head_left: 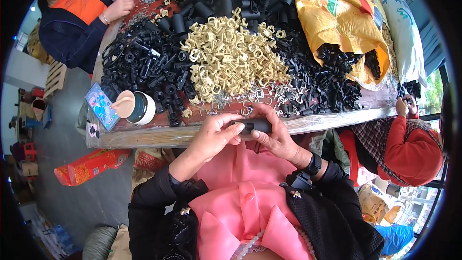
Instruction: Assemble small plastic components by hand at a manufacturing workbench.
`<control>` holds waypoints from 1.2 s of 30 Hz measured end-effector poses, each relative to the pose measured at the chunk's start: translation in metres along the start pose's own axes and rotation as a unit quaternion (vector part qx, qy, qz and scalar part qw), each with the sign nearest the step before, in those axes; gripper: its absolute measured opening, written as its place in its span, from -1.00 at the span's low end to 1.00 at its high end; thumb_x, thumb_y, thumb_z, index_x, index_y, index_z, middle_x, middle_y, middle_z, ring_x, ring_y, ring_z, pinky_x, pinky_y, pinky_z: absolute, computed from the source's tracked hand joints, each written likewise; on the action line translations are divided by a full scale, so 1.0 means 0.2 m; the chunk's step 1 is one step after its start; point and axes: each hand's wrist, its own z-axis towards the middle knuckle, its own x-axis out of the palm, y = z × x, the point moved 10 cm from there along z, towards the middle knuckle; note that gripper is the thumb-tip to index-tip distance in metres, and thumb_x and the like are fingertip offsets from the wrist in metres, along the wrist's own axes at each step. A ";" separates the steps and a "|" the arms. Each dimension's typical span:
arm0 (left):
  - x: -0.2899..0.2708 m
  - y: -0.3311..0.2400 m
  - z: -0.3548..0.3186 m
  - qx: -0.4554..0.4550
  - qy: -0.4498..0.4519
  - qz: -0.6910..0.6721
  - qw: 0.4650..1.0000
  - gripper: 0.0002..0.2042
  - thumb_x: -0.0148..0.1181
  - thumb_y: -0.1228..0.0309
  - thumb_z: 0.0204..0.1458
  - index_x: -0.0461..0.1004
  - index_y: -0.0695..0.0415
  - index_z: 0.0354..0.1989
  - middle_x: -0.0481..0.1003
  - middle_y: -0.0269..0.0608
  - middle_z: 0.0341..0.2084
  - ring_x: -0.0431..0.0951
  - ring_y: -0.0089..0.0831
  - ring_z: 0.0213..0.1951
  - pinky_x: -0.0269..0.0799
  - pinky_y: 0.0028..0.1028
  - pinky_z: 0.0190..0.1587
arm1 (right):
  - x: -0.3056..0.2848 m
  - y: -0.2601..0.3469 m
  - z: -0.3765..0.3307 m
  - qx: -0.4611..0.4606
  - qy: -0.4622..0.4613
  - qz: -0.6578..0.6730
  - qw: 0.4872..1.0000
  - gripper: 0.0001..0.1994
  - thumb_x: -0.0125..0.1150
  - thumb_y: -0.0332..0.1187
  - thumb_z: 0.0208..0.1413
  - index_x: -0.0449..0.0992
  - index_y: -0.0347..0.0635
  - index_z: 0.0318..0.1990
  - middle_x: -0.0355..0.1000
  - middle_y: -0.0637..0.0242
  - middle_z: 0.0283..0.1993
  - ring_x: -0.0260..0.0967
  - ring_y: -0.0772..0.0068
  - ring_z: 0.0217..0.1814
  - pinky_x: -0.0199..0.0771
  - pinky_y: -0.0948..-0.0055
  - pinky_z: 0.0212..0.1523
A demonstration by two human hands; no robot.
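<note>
At the table's near edge, my two hands hold a black plastic tube (261, 125) between them, lying roughly crosswise. My left hand (217, 136) pinches its left end with thumb and fingers. Around the right end of the tube my right hand (278, 139) is curled, its thumb pressed on the near side. The fingers hide part of the left end. Just beyond lie bent silver metal clips (245, 102) and a heap of cream plastic clips (231, 60).
Black tubes (224, 7), black fittings (144, 62) and small black parts (313, 86) surround the cream heap. A phone (102, 107) and a lidded jar (142, 108) stand at left. A yellow sack (337, 14) spills parts. Co-workers (77, 24) sit far left and right (409, 149).
</note>
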 end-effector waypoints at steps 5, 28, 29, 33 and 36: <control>-0.05 -0.05 0.02 0.011 -0.001 -0.033 0.999 -0.59 0.05 0.47 -0.04 0.17 0.29 0.01 0.41 -0.25 -0.44 0.40 -0.65 -0.53 0.39 -0.66 -0.46 | 0.04 0.06 0.05 -0.015 0.106 -0.086 0.991 -0.38 0.16 -0.24 -0.11 0.06 -0.29 0.10 0.17 0.08 -0.09 0.16 0.16 -0.07 0.15 0.31 -0.04; -0.04 -0.12 0.11 0.068 -0.039 -0.078 0.994 -0.47 -0.12 0.15 0.02 0.00 0.17 0.12 0.35 -0.12 -0.24 0.38 -0.43 -0.20 0.32 -0.44 -0.16 | 0.08 0.26 0.11 -0.139 0.127 0.001 0.982 -0.23 0.25 0.14 -0.35 0.26 -0.35 -0.08 0.31 0.16 -0.18 0.29 0.25 -0.17 0.25 0.35 -0.11; -0.03 -0.15 0.14 0.102 -0.031 -0.100 0.989 -0.47 -0.18 0.11 0.04 -0.01 0.16 0.13 0.35 -0.09 -0.25 0.37 -0.41 -0.20 0.28 -0.43 -0.13 | 0.08 0.27 0.11 -0.138 0.125 0.009 0.983 -0.26 0.28 0.10 -0.36 0.27 -0.33 -0.11 0.32 0.19 -0.21 0.29 0.28 -0.17 0.26 0.37 -0.12; 0.14 -0.21 0.16 0.138 0.038 -0.191 0.971 -0.47 -0.29 0.07 0.07 -0.03 0.16 0.13 0.35 -0.03 -0.28 0.35 -0.36 -0.20 0.21 -0.41 -0.06 | 0.09 0.19 0.12 -0.051 0.106 0.100 0.988 -0.34 0.31 0.06 -0.36 0.30 -0.29 -0.19 0.31 0.26 -0.29 0.28 0.39 -0.25 0.28 0.46 -0.20; 0.21 -0.25 0.13 0.151 0.074 -0.205 0.964 -0.46 -0.33 0.05 0.07 -0.03 0.17 0.13 0.35 -0.01 -0.28 0.34 -0.34 -0.18 0.20 -0.40 -0.04 | 0.10 0.17 0.12 -0.005 0.102 0.133 0.986 -0.37 0.32 0.05 -0.37 0.31 -0.28 -0.23 0.30 0.31 -0.34 0.27 0.46 -0.31 0.27 0.51 -0.27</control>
